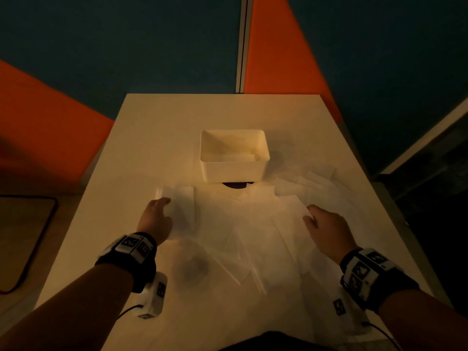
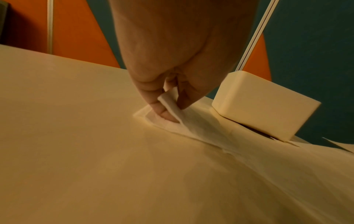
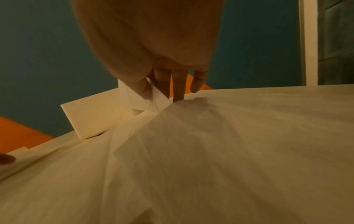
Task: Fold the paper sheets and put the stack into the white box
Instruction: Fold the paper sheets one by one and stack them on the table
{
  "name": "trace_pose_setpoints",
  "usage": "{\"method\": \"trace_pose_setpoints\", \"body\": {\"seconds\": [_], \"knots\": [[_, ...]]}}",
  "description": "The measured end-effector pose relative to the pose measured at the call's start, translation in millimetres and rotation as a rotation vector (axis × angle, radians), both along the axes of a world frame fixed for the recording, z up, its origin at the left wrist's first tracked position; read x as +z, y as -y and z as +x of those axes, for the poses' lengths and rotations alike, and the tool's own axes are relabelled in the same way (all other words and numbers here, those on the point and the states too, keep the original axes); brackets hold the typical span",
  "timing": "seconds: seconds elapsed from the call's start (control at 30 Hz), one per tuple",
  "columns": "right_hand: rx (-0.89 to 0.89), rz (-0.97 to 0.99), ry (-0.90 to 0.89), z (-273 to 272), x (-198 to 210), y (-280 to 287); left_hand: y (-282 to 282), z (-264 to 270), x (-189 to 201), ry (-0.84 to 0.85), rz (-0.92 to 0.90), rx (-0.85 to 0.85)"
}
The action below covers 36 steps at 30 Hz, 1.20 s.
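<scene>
— Where are you in it?

— At the fold, I reckon. My left hand pinches the far left corner of the top paper sheet between thumb and fingertip; from the wrist the corner is curled up off the sheet beneath. My right hand has the far right corner pinched between thumb and forefinger, the other fingers straight, one tip touching the paper.

— And the rest?

— More paper sheets lie spread and overlapping across the bench, some pieces further right. The white box stands just beyond them, open side up; whether anything lies in it I cannot tell.

— Next?

— Probably lift both corners together and bring them toward me to meet the near edge, then press the crease. The sheet looks thin and limp, so uneven hands would skew it or drag the ones underneath.
</scene>
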State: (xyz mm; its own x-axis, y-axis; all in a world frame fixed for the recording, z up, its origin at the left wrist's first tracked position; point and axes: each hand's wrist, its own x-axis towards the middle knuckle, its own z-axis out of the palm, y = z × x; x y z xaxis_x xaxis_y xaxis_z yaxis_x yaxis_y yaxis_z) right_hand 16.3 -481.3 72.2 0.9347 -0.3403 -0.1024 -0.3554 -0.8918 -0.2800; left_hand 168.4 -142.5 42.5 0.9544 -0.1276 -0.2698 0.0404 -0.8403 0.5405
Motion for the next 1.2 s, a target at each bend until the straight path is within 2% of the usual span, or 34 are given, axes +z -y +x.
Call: {"method": "trace_pose_setpoints", "body": {"seconds": [0.23, 0.37, 0.6, 0.83, 0.93, 1.0, 1.03, 1.13, 1.2], "knots": [[0.012, 0.012, 0.004, 1.3, -4.3, 1.5, 1.1, 4.0, -3.5, -0.033, 0.036, 0.044], [0.009, 0.027, -0.005, 1.0, -4.0, 1.7, -1.4, 3.7, -6.4, -0.028, 0.215, 0.024], [-0.007, 0.043, -0.013, 1.5, 2.8, -2.7, -5.3, 5.6, -9.8, 0.006, 0.123, 0.077], [-0.105, 0.277, 0.227, 8.8, 30.7, -15.1, 1.3, -5.1, -3.4, -0.002, 0.191, 0.027], [-0.115, 0.405, 0.336, 19.4, 46.9, -26.4, 14.7, -9.6, 5.1, 0.106, 0.203, 0.004], [-0.088, 0.475, 0.406, 27.5, 54.9, -36.0, 33.2, -15.1, 14.0, 0.216, 0.025, -0.066], [-0.070, 0.509, 0.434, 30.9, 58.2, -41.9, 45.2, -21.0, 23.8, 0.180, -0.162, -0.069], [0.003, 0.577, 0.476, 39.8, 67.3, -64.3, 81.5, -45.4, 64.4, -0.278, -0.767, -0.105], [0.042, 0.611, 0.459, 43.6, 73.8, -80.5, 98.3, -58.5, 83.2, -0.524, -1.001, -0.202]]}}
